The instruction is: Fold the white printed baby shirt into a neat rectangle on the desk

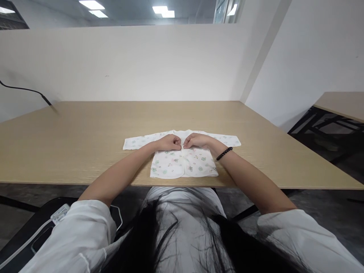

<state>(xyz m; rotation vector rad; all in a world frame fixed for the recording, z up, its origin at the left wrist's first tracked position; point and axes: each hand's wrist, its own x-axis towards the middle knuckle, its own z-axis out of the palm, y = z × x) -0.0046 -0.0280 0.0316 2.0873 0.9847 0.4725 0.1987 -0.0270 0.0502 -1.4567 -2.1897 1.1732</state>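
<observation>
A small white baby shirt [170, 167] with a pale animal print lies spread on the table, its long sleeves stretched out to both sides. Its front opening runs down the middle, and the lower front edges are rounded. At the upper part of that opening, my left hand [170, 142] pinches the left front edge with curled fingers. Close beside it, my right hand [196, 140] pinches the right front edge. The fingertips almost meet over the middle seam, and whatever small fastening may lie between them is hidden. A dark beaded bracelet [224, 153] circles my right wrist.
The wooden table [85, 125] reaches back to a white partition [142, 64]. A black cable [28, 89] comes in at the far left. To the right stands another table [341, 104] with black legs. A white plug with a cord [60, 213] lies lower left, on a black seat.
</observation>
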